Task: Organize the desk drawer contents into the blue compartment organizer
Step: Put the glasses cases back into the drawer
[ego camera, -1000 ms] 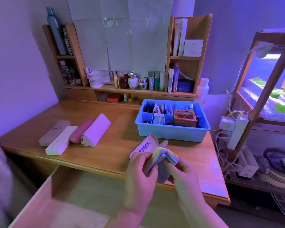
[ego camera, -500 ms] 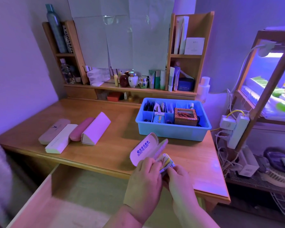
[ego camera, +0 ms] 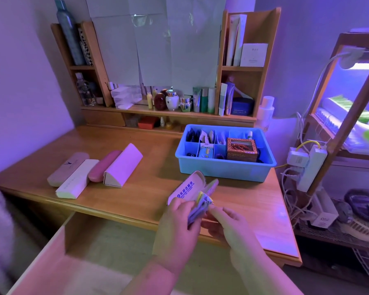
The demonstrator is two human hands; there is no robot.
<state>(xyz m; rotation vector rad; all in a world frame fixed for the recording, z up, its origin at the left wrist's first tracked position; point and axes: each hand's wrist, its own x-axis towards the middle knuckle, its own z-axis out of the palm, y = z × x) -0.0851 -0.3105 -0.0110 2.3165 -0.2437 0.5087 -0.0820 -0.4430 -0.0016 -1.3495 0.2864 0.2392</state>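
An open glasses case with blue print inside its lid lies on the desk near the front edge. Over it my left hand and my right hand together pinch a folded yellow-and-blue cloth, which sits at the case's mouth. The blue compartment organizer stands behind, at the desk's right; its cells hold small items and a patterned bead box. The open drawer is below the desk front, its inside looking bare.
Several closed glasses cases lie in a row on the desk's left. A wooden shelf unit with bottles and jars backs the desk. A power strip with cables and a lit rack stand to the right.
The cloth has been folded smaller and both hands have lowered it toward the open case; the case lid now shows fully.
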